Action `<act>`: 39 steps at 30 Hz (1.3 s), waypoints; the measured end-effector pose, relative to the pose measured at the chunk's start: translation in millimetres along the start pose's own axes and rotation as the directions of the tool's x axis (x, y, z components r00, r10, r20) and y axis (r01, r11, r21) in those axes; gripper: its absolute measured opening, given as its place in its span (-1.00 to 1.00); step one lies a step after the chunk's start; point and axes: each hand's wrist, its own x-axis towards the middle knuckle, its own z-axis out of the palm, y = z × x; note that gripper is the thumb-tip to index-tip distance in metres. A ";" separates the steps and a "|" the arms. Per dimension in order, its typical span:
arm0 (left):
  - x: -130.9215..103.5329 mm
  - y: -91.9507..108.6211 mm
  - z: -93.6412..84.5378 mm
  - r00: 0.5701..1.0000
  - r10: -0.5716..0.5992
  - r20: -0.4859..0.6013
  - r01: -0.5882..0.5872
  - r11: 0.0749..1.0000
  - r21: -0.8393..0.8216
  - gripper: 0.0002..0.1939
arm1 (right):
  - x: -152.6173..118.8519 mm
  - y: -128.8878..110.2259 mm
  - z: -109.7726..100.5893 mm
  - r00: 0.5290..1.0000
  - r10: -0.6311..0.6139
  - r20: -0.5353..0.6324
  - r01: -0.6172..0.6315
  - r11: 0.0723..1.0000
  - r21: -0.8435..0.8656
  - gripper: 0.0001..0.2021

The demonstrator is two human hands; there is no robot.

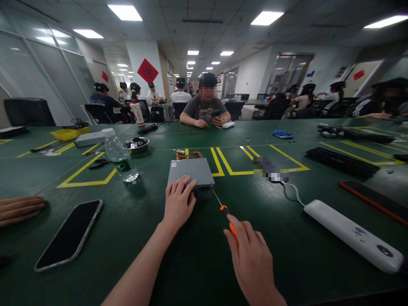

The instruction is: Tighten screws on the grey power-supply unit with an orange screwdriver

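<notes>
A grey metal box (191, 166) with a bundle of coloured wires (191, 155) behind it rests on the green table. My left hand (180, 199) lies over its front left part, fingers bent over the top and front edge, thumb at the front. In my right hand (250, 253) is a screwdriver (225, 211) with an orange and black handle. Its thin shaft points up and left, and the tip is at the box's lower right front corner; whether it touches is too small to tell.
Left: a water bottle (123, 159), a metal bowl (137, 144), a phone (70, 233) and another person's hand (21, 210). Right: a white elongated device (353, 236) with a cable, a black finned part (342, 161) and an orange-edged phone (376, 199). A person (207, 106) sits opposite.
</notes>
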 end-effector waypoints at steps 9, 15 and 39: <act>-0.4 0.3 -1.1 1.000 0.010 -0.008 -0.010 1.000 -0.005 -0.62 | -2.5 -4.4 7.2 0.996 -0.070 -0.056 0.069 0.997 -0.021 -0.79; -0.2 -0.1 -0.8 1.000 0.012 0.001 -0.012 1.000 -0.001 -0.61 | -5.2 -4.9 4.7 0.998 -0.050 -0.024 0.050 0.999 0.015 -0.74; -0.6 -0.7 -0.7 1.000 0.011 0.000 -0.011 1.000 -0.010 -0.62 | -2.8 0.5 2.7 0.994 -0.105 0.026 0.106 0.994 -0.028 -0.78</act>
